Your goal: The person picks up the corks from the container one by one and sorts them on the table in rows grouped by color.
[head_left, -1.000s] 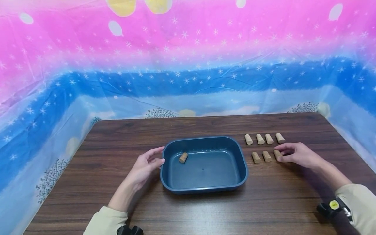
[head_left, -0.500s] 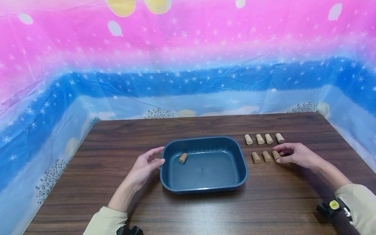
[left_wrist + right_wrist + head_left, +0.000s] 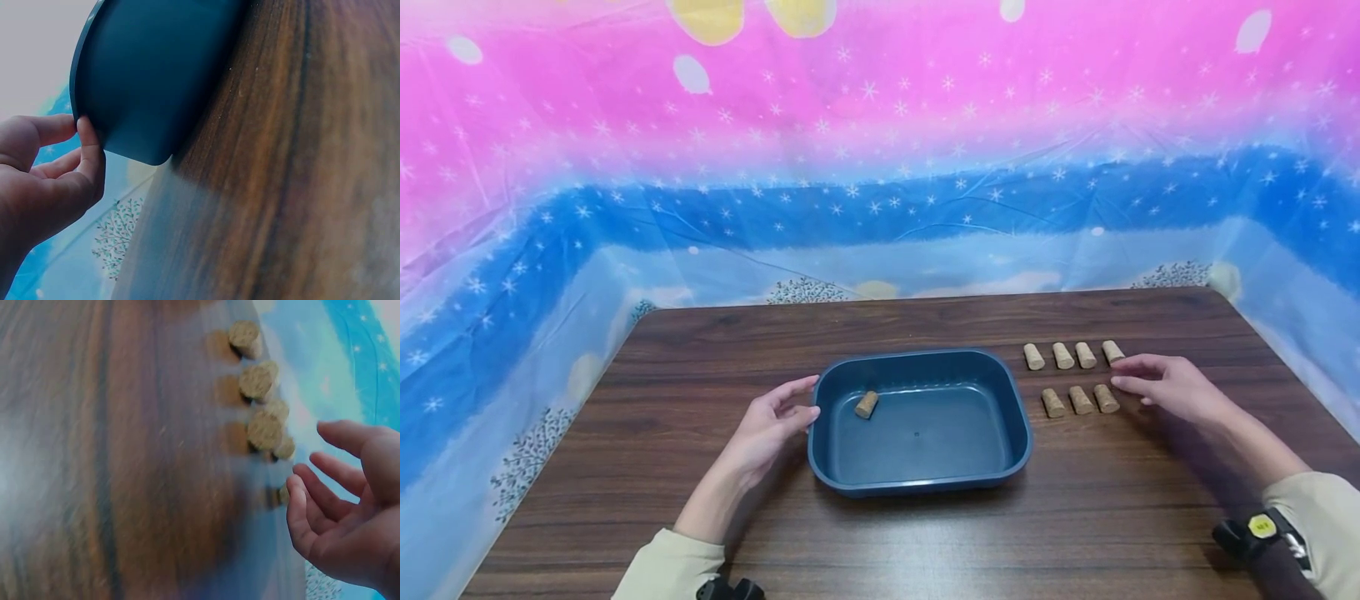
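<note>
My left hand (image 3: 763, 429) touches the left rim of a dark blue plastic tub (image 3: 917, 483) with thumb and fingertips. In the left wrist view, the fingertips meet the outside of the tub (image 3: 156, 87) near its edge. A brown cork stopper (image 3: 867, 405) lies inside, toward the tub's left. My right hand (image 3: 1176, 387) hovers by the right end of two cork rows, thumb and fingers apart in the right wrist view. Its fingertips are nearest to a pale cork (image 3: 1112, 351), partly covering it. The front row has three brown corks, including the rightmost cork (image 3: 1106, 398).
Several pale corks, including the leftmost pale cork (image 3: 1033, 357), form the back row right of the tub. Everything stands on a dark wood-grain table (image 3: 737, 333). A pink and blue printed cloth (image 3: 880, 208) hangs behind the table and along its sides.
My right hand slid the rightmost brown cork slightly left, let go of it, and moved back and up toward the pale cork. My left hand and the tub have stayed in place.
</note>
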Available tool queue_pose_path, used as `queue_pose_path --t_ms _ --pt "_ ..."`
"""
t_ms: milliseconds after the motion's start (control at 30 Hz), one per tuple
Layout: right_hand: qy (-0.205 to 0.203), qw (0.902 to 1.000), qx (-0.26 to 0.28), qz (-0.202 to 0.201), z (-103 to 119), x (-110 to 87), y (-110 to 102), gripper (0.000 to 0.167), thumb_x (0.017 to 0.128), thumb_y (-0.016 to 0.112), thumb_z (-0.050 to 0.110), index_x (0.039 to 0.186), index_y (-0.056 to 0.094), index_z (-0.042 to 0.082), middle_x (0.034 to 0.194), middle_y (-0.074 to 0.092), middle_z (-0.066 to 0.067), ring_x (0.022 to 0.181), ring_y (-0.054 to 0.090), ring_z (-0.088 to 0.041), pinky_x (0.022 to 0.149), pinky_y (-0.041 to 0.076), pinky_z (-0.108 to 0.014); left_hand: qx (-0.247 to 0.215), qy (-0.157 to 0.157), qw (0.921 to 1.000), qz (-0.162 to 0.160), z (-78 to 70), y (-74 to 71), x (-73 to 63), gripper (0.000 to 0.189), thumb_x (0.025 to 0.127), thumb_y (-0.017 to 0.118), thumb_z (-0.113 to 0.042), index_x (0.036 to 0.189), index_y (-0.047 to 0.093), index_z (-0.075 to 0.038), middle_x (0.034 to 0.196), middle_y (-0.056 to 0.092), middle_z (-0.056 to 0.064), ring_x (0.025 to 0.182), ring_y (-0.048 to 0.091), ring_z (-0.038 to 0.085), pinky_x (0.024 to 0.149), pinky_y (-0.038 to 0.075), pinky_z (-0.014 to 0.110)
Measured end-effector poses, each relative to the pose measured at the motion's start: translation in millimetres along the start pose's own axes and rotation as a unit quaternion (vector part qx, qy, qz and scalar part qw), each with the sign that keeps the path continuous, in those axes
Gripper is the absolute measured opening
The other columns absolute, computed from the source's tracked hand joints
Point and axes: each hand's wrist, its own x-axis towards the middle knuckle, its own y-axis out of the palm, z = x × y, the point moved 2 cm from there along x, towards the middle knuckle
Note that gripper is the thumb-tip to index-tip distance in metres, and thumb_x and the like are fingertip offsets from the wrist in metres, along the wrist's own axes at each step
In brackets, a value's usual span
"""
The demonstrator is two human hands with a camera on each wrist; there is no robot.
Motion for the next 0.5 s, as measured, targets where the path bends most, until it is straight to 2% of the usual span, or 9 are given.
queue_pose_path --t_ms 133,267,500 --pt "-0.018 0.9991 -0.03 -0.023 14.3 0.5 -3.5 0.049 0.097 0.06 0.031 0.126 0.056 -0.009 0.118 0.06 -0.028 0.085 0.063 -0.018 0.067 0.053 -0.031 0.0 0.0 1.0 0.0 -0.3 0.0 -0.6 0.049 0.096 0.059 -0.009 0.142 0.043 -0.002 0.125 0.058 0.021 0.097 0.063 0.022 0.092 0.047 0.033" --pt "-0.047 0.9975 -0.042 -0.034 38.2 0.6 -2.0 0.045 0.097 0.059 0.027 0.125 0.057 -0.009 0.117 0.061 -0.027 0.088 0.064 -0.021 0.067 0.053 -0.031 -0.002 0.002 1.0 -0.001 -0.7 -0.1 -0.8 0.05 0.096 0.059 -0.009 0.142 0.043 -0.002 0.125 0.057 0.021 0.098 0.063 0.022 0.091 0.047 0.032" --pt "-0.04 0.9982 -0.045 -0.011 83.7 1.4 16.3 0.043 0.098 0.058 0.027 0.126 0.057 -0.006 0.113 0.063 -0.023 0.088 0.063 -0.03 0.068 0.052 -0.036 -0.002 -0.001 1.0 -0.002 -1.3 0.2 -0.8 0.05 0.096 0.059 -0.009 0.143 0.043 -0.002 0.125 0.057 0.023 0.097 0.063 0.022 0.091 0.048 0.032"
